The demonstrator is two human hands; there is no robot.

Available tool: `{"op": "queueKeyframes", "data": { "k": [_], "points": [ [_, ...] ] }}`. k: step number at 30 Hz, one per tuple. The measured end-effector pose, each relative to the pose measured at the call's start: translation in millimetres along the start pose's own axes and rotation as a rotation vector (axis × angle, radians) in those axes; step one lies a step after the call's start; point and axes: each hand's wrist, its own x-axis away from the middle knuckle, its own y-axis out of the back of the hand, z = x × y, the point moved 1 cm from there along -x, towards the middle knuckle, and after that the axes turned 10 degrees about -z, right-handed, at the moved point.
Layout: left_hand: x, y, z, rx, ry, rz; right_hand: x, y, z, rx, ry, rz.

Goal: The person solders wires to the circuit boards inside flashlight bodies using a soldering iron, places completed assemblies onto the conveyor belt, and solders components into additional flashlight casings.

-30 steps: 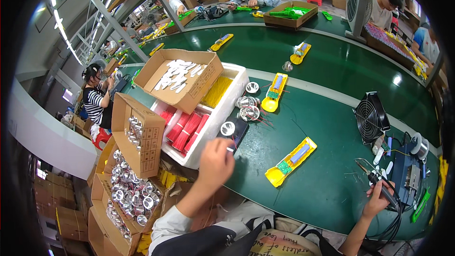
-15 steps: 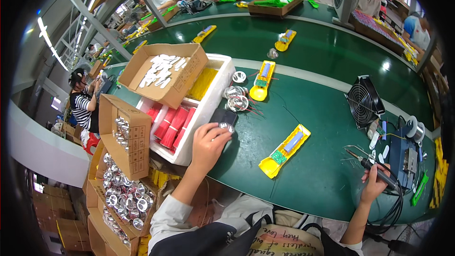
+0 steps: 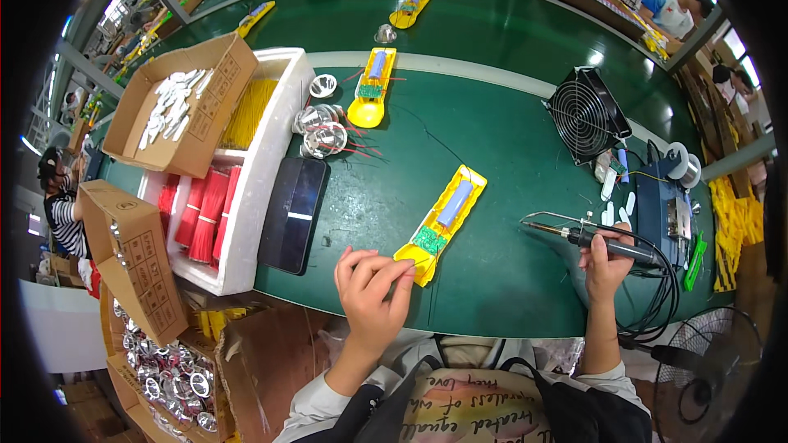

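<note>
Head view: yellow shell [image 3: 423, 275] lies on green bench [image 3: 509, 295] btwn both hands, long axis slanting near-L to far-R. L hand [image 3: 373, 291] is nearer, right by the shell's near end; the shell runs away & R from those fingertips. Thumb & index are close together; can't tell if they pinch a wire or touch the shell. Green board [image 3: 429, 240] sits toward that end, blue cell [image 3: 455, 203] beyond it. R hand [image 3: 607, 271], well apart to the R, grips iron [image 3: 581, 237], tip pointing L, twd shell. Dark phone [image 3: 295, 213] lies beyond & L of L hand.
</note>
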Motion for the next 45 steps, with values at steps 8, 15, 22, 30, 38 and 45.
{"op": "queueKeyframes", "data": {
  "k": [8,15,22,30,38,45],
  "points": [
    [-2.2,-8.0,-7.7,-0.039,0.125,-0.114,13.5,-19.8,18.9,-0.022,0.081,0.049],
    [-2.9,-12.5,-3.6,0.001,0.251,-0.127,46.1,-57.7,33.3,-0.116,0.041,0.251],
    [-6.6,-12.6,-3.1,-0.011,0.238,-0.097,67.6,-61.0,17.1,-0.058,0.184,0.336],
    [-10.1,-13.9,-1.9,-0.007,0.305,-0.056,67.2,-68.7,22.0,0.196,0.141,0.46],
    [-11.1,-14.0,-1.8,-0.018,0.329,-0.036,69.7,-68.8,21.5,0.24,0.13,0.479],
    [-13.5,-12.2,-4.5,-0.02,0.345,-0.003,67.4,-65.8,23.0,0.257,0.109,0.512]
  ]
}}
